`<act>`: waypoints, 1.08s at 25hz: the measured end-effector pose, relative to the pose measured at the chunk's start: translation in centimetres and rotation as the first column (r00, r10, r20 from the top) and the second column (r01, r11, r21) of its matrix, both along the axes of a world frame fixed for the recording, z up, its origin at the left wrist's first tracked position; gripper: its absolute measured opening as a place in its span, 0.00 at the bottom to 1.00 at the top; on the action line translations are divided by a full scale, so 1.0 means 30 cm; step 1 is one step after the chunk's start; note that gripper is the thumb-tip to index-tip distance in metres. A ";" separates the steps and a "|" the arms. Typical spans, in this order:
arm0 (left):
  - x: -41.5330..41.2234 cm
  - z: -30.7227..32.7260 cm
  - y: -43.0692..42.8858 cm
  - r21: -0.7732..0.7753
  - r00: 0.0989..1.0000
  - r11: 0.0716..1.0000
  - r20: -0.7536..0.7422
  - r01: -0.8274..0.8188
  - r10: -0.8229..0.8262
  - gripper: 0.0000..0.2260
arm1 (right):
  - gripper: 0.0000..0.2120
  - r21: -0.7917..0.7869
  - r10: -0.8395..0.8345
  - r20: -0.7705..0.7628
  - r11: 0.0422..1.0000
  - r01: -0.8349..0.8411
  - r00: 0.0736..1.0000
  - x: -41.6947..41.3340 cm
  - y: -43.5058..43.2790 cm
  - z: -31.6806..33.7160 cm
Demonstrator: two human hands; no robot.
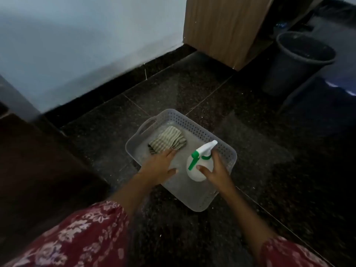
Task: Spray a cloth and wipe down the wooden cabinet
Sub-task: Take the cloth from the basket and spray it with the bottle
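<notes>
A grey perforated basket [217, 143] sits on the dark floor. Inside it lies a folded green-and-white striped cloth [166, 140] at the far left. My left hand [160, 166] reaches into the basket, fingers spread, fingertips touching the cloth's near edge. A white spray bottle [194, 170] with a green trigger stands in the basket's right part. My right hand [215, 170] wraps around the bottle's right side, thumb on its front. The wooden cabinet [221, 26] stands at the top, beyond the basket.
A dark bucket [296, 60] stands to the right of the cabinet. A pale blue wall [77, 45] runs along the left. Dark furniture [38, 160] fills the left side. Speckled dark floor tiles [269, 151] surround the basket.
</notes>
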State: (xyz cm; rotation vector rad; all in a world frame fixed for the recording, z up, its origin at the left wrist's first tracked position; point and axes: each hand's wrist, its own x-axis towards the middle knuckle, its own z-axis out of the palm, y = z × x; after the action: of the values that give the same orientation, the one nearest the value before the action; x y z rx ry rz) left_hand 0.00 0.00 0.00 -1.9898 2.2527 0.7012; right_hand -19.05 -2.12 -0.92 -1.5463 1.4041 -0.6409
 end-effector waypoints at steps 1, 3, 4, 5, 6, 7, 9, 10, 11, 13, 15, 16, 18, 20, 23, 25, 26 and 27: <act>-0.010 -0.019 -0.008 0.028 0.998 0.999 -0.053 0.030 -0.029 0.31 | 0.29 -0.037 0.017 0.009 0.999 -0.016 1.000 0.002 -0.032 -0.008; -0.026 -0.061 -0.008 0.059 0.983 0.995 -0.167 0.085 -0.074 0.32 | 0.22 -0.085 0.008 -0.001 0.996 -0.008 1.000 0.001 -0.076 -0.035; -0.037 -0.080 -0.005 0.061 0.972 0.994 -0.221 0.096 -0.081 0.32 | 0.20 -0.088 -0.017 0.003 0.996 0.017 1.000 0.003 -0.086 -0.041; -0.045 -0.104 -0.009 0.056 0.962 0.994 -0.264 0.090 -0.072 0.34 | 0.21 -0.101 -0.034 0.004 0.994 0.035 0.999 0.007 -0.093 -0.062; -0.050 -0.127 -0.013 0.049 0.954 0.996 -0.294 0.074 -0.056 0.36 | 0.21 -0.120 -0.041 -0.006 0.992 0.040 0.999 0.014 -0.090 -0.070; -0.050 -0.150 -0.017 0.038 0.944 0.998 -0.327 0.055 -0.039 0.38 | 0.22 -0.159 -0.041 -0.026 0.987 0.036 0.999 0.021 -0.089 -0.076; -0.052 -0.188 -0.022 0.032 0.922 0.999 -0.386 0.000 0.012 0.38 | 0.23 -0.255 -0.005 -0.052 0.967 -0.008 0.999 0.038 -0.102 -0.090; -0.054 -0.207 -0.019 0.035 0.914 0.999 -0.406 -0.013 0.026 0.35 | 0.25 -0.263 0.051 -0.027 0.963 -0.057 0.998 0.042 -0.111 -0.093; -0.054 -0.218 -0.019 0.025 0.898 1.000 -0.439 -0.008 0.018 0.31 | 0.29 -0.227 0.135 0.028 0.966 -0.126 0.990 0.039 -0.120 -0.095; -0.034 -0.224 -0.041 -0.002 0.894 1.000 -0.449 -0.009 0.007 0.25 | 0.34 -0.101 0.308 0.089 0.949 -0.299 0.947 0.018 -0.139 -0.072; 0.003 -0.222 -0.096 -0.057 0.919 0.994 -0.390 -0.096 0.066 0.23 | 0.31 0.018 0.419 0.141 0.905 -0.425 0.897 -0.010 -0.164 -0.032; 0.023 -0.222 -0.130 -0.093 0.922 0.976 -0.356 -0.196 0.151 0.22 | 0.31 0.084 0.445 0.187 0.881 -0.466 0.876 -0.018 -0.177 -0.009; 0.052 -0.230 -0.194 -0.147 0.906 0.918 -0.278 -0.368 0.319 0.22 | 0.32 0.119 0.535 0.214 0.816 -0.565 0.817 -0.029 -0.207 0.024; 0.066 -0.251 -0.238 -0.142 0.901 0.898 -0.194 -0.417 0.388 0.24 | 0.34 0.080 0.627 0.180 0.759 -0.646 0.758 -0.031 -0.238 0.031; 0.087 -0.273 -0.277 -0.058 0.867 0.871 -0.142 -0.488 0.477 0.25 | 0.28 0.036 0.619 0.073 0.782 -0.622 0.782 -0.005 -0.246 0.026; 0.105 -0.275 -0.300 -0.023 0.816 0.825 -0.161 -0.565 0.555 0.25 | 0.18 -0.064 0.531 0.044 0.847 -0.528 0.846 0.027 -0.223 -0.011; 0.111 -0.271 -0.306 -0.004 0.786 0.798 -0.177 -0.603 0.592 0.24 | 0.13 -0.122 0.462 0.064 0.884 -0.452 0.885 0.046 -0.208 -0.030; 0.114 -0.265 -0.309 0.033 0.752 0.771 -0.202 -0.636 0.628 0.23 | 0.09 -0.151 0.376 0.088 0.920 -0.361 0.923 0.062 -0.194 -0.055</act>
State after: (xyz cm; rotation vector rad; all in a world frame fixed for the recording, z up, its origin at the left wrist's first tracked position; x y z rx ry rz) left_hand 3.41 -9.27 -7.96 -2.8510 1.6277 0.9422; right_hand -17.18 -7.96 -2.58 -1.7906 0.9622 -0.5874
